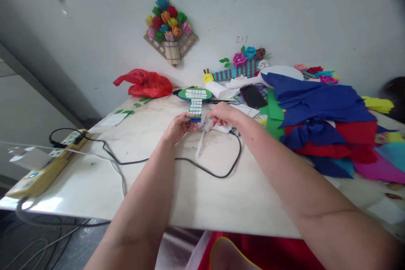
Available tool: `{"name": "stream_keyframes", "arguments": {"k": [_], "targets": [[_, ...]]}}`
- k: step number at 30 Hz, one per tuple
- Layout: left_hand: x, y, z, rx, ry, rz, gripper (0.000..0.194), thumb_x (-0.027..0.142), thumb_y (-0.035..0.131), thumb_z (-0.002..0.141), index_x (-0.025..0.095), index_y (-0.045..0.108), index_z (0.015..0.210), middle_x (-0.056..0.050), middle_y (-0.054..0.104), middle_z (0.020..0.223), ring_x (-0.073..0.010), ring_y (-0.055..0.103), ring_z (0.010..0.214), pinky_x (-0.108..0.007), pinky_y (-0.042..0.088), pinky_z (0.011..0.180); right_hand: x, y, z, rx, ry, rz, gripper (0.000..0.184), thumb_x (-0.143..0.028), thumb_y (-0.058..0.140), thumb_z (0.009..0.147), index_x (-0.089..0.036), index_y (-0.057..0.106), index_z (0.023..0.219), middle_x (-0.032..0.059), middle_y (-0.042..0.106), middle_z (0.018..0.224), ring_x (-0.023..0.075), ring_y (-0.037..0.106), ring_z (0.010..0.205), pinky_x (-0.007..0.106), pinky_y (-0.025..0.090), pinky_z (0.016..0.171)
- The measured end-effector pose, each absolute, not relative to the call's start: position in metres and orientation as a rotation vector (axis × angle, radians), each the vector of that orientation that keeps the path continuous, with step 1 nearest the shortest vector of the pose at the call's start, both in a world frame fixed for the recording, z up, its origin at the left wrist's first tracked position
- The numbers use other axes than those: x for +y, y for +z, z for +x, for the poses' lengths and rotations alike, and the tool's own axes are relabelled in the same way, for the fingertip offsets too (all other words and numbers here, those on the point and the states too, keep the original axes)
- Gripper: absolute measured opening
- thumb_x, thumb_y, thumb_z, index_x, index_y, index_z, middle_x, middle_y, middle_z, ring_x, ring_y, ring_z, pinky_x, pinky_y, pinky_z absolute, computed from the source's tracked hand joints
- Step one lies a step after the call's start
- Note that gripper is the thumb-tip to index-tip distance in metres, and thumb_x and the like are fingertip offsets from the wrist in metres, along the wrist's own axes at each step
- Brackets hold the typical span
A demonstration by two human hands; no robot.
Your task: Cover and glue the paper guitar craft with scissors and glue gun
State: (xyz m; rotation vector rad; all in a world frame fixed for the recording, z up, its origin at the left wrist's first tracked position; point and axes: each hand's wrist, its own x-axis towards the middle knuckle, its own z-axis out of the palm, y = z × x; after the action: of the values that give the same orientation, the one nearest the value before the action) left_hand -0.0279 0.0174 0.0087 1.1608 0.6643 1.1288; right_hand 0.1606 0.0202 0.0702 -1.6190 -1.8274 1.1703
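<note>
My left hand (181, 127) pinches the lower end of a flat paper craft (196, 104) between thumb and fingers. The craft has a green oval top with a dark blue edge, and a narrow stem covered with a white-and-green woven grid. To its right, my right hand (223, 114) is curled over a white glue gun (220, 128), its fingertips against the handle. A translucent glue stick (200, 144) sticks out from the gun toward me. From the handle a black cord (236, 162) loops over the table. My palm hides part of the grip.
A yellow power strip (47, 164) with plugs lies on the table's left edge. At the back sit a red plastic bag (148, 84) and a phone (253, 96). Blue fabric-like sheets (322, 101) pile up on the right. Flower crafts (171, 21) hang on the wall.
</note>
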Motion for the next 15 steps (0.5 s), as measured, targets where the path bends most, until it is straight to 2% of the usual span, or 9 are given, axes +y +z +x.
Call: {"name": "stream_keyframes", "arguments": {"k": [3, 6, 9, 15], "targets": [[0.016, 0.009, -0.027, 0.67, 1.142, 1.149, 0.02, 0.017, 0.052, 0.064, 0.012, 0.057, 0.083, -0.01, 0.068, 0.066, -0.0193, 0.065, 0.06, -0.032, 0.052, 0.062, 0.031, 0.074, 0.181, -2.018, 0.531, -1.939, 0.016, -0.016, 0.057, 0.069, -0.011, 0.067, 0.08, 0.0133, 0.068, 0.073, 0.0181, 0.061, 0.06, 0.024, 0.044, 0.052], [0.015, 0.01, -0.027, 0.681, 1.148, 1.146, 0.019, 0.016, 0.054, 0.063, 0.012, 0.056, 0.082, -0.011, 0.069, 0.068, -0.0204, 0.066, 0.061, -0.033, 0.052, 0.063, 0.038, 0.072, 0.197, -2.078, 0.121, -2.064, 0.029, -0.015, 0.057, 0.068, -0.015, 0.068, 0.094, 0.0139, 0.067, 0.1, 0.0254, 0.063, 0.09, 0.029, 0.047, 0.071], [0.015, 0.01, -0.026, 0.687, 1.157, 1.157, 0.019, 0.014, 0.056, 0.063, 0.012, 0.056, 0.082, -0.011, 0.07, 0.07, -0.0206, 0.066, 0.06, -0.034, 0.052, 0.063, 0.04, 0.068, 0.203, -2.141, 0.009, -2.137, 0.035, -0.016, 0.055, 0.068, -0.018, 0.067, 0.101, 0.012, 0.063, 0.113, 0.0277, 0.058, 0.103, 0.032, 0.046, 0.078], [0.013, 0.011, -0.026, 0.694, 1.186, 1.167, 0.017, 0.013, 0.057, 0.063, 0.012, 0.057, 0.08, -0.01, 0.07, 0.068, -0.0204, 0.067, 0.061, -0.034, 0.053, 0.064, 0.04, 0.054, 0.198, -2.25, 0.048, -2.213, 0.045, -0.017, 0.055, 0.071, -0.016, 0.059, 0.116, 0.014, 0.057, 0.122, 0.0273, 0.055, 0.108, 0.032, 0.046, 0.08]]}}
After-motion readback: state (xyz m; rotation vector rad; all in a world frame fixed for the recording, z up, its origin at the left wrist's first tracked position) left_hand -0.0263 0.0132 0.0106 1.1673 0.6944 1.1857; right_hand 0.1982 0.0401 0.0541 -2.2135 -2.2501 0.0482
